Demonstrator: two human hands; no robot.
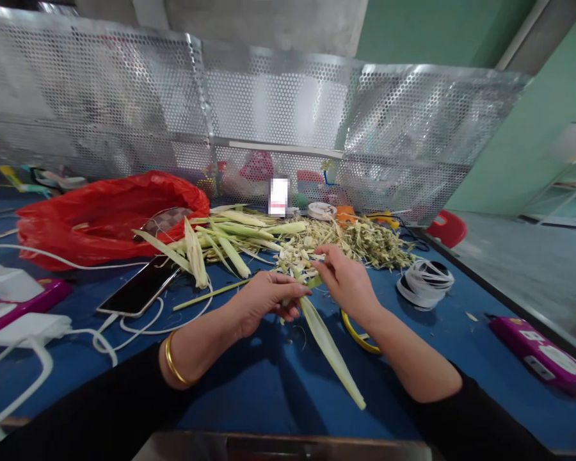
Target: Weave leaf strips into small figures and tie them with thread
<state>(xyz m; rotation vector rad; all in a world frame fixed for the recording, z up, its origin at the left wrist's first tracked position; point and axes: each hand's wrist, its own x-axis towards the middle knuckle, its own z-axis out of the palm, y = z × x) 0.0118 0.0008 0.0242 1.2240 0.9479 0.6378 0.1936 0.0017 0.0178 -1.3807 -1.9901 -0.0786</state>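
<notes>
My left hand (273, 294) is closed in a pinch, thumb against fingers, on one end of a pale green corn husk (333, 352). The long blade of that husk slants down to the right above the blue table. My right hand (348, 282) is close by on the right, its fingers curled in near the husk's upper end. A short green piece shows beside its thumb; what these fingers hold is too small to make out. Beyond both hands lie a heap of corn husks (235, 237) and a pile of dried, shredded plant bits (312, 243).
On the left are a red plastic bag (100, 218), a phone (139, 288), white cables and a charger (31, 330). A yellow tape ring (365, 346) lies under my right forearm. To the right are a white ribbon roll (425, 285) and a purple power strip (540, 352). Perforated metal panels (278, 102) stand behind.
</notes>
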